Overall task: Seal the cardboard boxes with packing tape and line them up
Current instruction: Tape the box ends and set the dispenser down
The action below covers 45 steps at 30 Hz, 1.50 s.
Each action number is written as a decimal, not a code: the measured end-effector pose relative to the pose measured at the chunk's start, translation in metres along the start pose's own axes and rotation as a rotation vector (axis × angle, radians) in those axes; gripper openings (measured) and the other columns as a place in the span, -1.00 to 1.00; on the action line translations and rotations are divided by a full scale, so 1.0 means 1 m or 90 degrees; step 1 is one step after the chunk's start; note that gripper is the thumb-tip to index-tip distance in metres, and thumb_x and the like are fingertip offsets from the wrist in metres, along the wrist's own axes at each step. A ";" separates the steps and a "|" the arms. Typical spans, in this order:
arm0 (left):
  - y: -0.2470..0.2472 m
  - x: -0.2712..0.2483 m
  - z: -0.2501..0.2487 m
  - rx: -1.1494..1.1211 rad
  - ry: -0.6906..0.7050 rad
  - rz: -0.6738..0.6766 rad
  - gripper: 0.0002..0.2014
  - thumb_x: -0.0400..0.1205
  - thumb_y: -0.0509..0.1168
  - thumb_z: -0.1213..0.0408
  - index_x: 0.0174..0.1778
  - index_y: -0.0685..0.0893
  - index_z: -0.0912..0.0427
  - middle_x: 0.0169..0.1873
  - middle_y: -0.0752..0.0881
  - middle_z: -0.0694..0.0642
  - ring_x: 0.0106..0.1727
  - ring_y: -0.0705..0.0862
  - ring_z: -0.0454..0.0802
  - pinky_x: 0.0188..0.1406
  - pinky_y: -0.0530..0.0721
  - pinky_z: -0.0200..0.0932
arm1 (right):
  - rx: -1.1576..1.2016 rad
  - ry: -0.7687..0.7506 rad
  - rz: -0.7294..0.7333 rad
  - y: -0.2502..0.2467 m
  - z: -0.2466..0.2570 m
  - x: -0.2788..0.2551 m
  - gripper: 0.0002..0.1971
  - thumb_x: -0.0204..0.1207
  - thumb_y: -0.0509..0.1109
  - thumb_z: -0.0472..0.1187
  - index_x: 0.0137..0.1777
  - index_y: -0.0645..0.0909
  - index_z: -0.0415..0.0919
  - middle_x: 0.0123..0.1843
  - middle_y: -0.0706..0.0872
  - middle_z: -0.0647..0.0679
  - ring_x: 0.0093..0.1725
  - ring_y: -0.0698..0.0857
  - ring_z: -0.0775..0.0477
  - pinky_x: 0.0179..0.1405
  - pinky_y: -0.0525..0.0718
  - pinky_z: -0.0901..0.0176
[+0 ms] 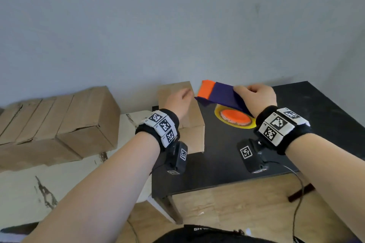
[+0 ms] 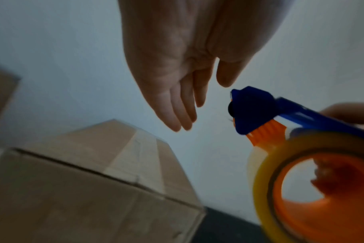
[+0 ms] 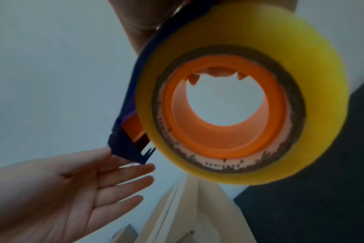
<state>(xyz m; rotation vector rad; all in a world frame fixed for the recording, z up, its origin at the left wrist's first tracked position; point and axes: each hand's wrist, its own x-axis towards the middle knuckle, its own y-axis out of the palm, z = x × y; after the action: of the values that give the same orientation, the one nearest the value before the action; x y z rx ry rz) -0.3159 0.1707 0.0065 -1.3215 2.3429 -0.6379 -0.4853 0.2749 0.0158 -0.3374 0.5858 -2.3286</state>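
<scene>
A cardboard box (image 1: 183, 116) stands on the left end of the black table (image 1: 246, 156). My right hand (image 1: 256, 94) grips a blue and orange tape dispenser (image 1: 219, 92) with a yellow tape roll (image 3: 235, 92) and holds it above the table, just right of the box. My left hand (image 1: 178, 98) hovers above the box top with straight fingers (image 2: 177, 113), empty, its fingertips close to the dispenser's blue nose (image 2: 251, 108). The box (image 2: 98, 172) shows a closed seam on top in the left wrist view.
A row of several cardboard boxes (image 1: 59, 124) lies on a white ledge (image 1: 39, 189) to the left, against the grey wall. The table's right part is bare black surface. A cable (image 1: 296, 203) hangs off the table's front right.
</scene>
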 end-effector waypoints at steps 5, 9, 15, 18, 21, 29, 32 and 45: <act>-0.016 -0.012 -0.009 -0.380 -0.145 0.046 -0.85 0.72 0.18 0.26 -0.12 0.60 0.16 -0.15 0.70 0.15 -0.15 0.71 0.01 -0.07 0.70 -0.12 | 0.002 -0.057 0.066 0.003 0.018 -0.007 -0.62 0.48 0.40 -0.02 -0.50 0.48 -0.19 -0.49 0.50 -0.03 -0.42 0.45 0.01 -0.39 0.38 0.17; -0.034 -0.021 0.000 -0.482 -0.192 0.029 -0.91 0.72 0.18 0.29 0.01 0.57 0.21 -0.12 0.70 0.19 -0.14 0.71 0.04 -0.20 0.70 -0.14 | 0.018 -0.075 0.095 0.011 0.024 -0.010 -0.66 0.47 0.42 0.01 -0.44 0.53 -0.17 -0.44 0.57 -0.04 -0.37 0.51 -0.02 -0.38 0.42 0.18; -0.048 -0.032 0.010 -0.375 -0.159 0.019 -0.77 0.68 0.21 0.48 0.24 0.54 0.25 -0.17 0.69 0.11 -0.18 0.68 -0.08 -0.15 0.65 -0.28 | -0.055 -0.119 0.191 0.021 0.034 -0.014 -0.63 0.35 0.50 0.18 -0.27 0.66 -0.15 -0.33 0.68 -0.02 -0.31 0.63 -0.01 -0.26 0.57 0.13; -0.052 -0.035 0.016 -0.298 -0.151 0.003 -0.66 0.67 0.21 0.48 0.38 0.53 0.31 -0.07 0.71 0.15 -0.15 0.70 -0.09 -0.21 0.66 -0.30 | -0.124 -0.178 0.234 0.022 0.041 -0.020 -0.64 0.39 0.46 0.20 -0.17 0.73 -0.13 -0.27 0.74 -0.01 -0.25 0.67 -0.01 -0.25 0.60 0.15; -0.049 -0.038 0.019 -0.274 -0.148 -0.037 -0.68 0.68 0.19 0.49 0.37 0.54 0.31 0.11 0.70 0.26 -0.02 0.71 0.03 -0.08 0.66 -0.21 | -0.169 -0.213 0.232 0.021 0.048 -0.023 -0.66 0.41 0.44 0.20 -0.16 0.72 -0.10 -0.25 0.73 0.02 -0.27 0.64 0.07 -0.32 0.57 0.25; -0.045 -0.037 0.023 -0.286 -0.158 -0.096 -0.77 0.67 0.22 0.50 0.23 0.59 0.38 -0.12 0.72 0.18 -0.17 0.70 0.00 -0.05 0.69 -0.18 | -0.244 -0.229 0.230 0.021 0.046 -0.022 -0.62 0.43 0.41 0.20 -0.13 0.74 -0.13 -0.28 0.70 -0.01 -0.26 0.62 0.01 -0.40 0.50 0.28; -0.052 -0.038 0.027 -0.293 -0.183 -0.117 -0.78 0.67 0.21 0.52 0.23 0.58 0.41 -0.27 0.66 0.12 -0.33 0.65 -0.08 -0.40 0.67 -0.36 | -0.259 -0.222 0.227 0.014 0.038 -0.019 -0.64 0.42 0.43 0.20 -0.15 0.73 -0.11 -0.31 0.68 0.03 -0.27 0.61 0.02 -0.40 0.50 0.28; -0.061 -0.039 0.056 -0.300 -0.308 -0.152 -0.88 0.67 0.22 0.48 -0.15 0.61 0.27 0.18 0.69 0.30 -0.11 0.72 0.01 -0.21 0.65 -0.25 | -0.385 -0.188 0.249 -0.007 0.001 -0.004 -0.58 0.41 0.41 0.23 -0.09 0.74 -0.14 -0.21 0.71 -0.05 -0.19 0.63 -0.05 -0.24 0.51 0.17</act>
<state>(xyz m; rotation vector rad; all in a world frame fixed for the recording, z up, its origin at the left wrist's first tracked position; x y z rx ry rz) -0.2246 0.1654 -0.0020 -1.7373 2.0069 0.1891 -0.4862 0.2817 0.0198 -0.7538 1.0900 -1.6510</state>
